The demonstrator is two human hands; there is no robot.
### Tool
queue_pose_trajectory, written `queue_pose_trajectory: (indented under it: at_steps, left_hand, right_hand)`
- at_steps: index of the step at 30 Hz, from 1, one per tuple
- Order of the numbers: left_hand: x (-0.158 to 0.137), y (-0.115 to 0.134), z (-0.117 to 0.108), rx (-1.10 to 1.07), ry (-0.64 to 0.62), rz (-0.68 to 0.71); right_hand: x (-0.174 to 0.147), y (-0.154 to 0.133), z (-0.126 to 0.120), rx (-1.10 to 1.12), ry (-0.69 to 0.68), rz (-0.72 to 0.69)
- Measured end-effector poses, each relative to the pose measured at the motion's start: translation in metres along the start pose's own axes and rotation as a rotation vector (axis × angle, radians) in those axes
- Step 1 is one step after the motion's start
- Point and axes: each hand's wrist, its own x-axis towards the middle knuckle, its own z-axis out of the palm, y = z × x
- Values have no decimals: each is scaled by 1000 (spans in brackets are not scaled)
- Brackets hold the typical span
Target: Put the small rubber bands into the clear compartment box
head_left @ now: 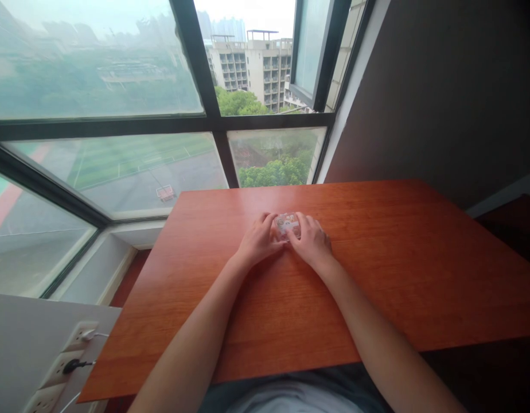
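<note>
A small clear box (287,222) with a printed pattern rests on the reddish wooden table (377,252), toward its far side. Around its left side my left hand (261,238) is curled, fingers and thumb against it. From the right my right hand (311,238) grips the same box, its thumb over the near part of the top. The palms hide the box's left and right sides, and what is inside cannot be made out.
Windows (97,63) with dark frames stand beyond the table; one pane (312,51) is swung outward. A dark grey wall (432,103) rises at the right. At the lower left, wall sockets (61,367) hold plugs with cables near the table's corner.
</note>
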Motion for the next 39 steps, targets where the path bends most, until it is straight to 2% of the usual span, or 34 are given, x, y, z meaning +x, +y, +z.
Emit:
queue_pose_trajectory:
  at_steps: [6,10,13,17,22,29,32,34,35,39]
  left_hand:
    - [0,7,6,-36,-4,3]
    - [0,6,7,-68,-18,31]
    - [-1,4,8,-68,-38,17]
    - [-2,1,11,-47,-57,9]
    - [-1,1,12,-2,-53,34]
    - [-1,4,9,43,-64,59]
    - [-1,5,8,42,-72,56]
    - [-1,5,8,31,-73,50]
    - [-1,5,7,18,-75,49]
    - [-1,6,4,-62,-112,77]
  right_hand:
    - [-4,-6,10,51,11,36]
    - [3,3,11,46,44,57]
    - [13,24,9,25,138,100]
    - [26,65,5,-14,296,275]
    - [31,94,5,-13,335,367]
    - [28,90,2,-8,337,340]
    - [24,77,-5,-43,407,331]
    - [21,60,-5,-13,443,269]
    - [19,49,-4,35,399,182]
    - [7,7,11,261,-9,-231]
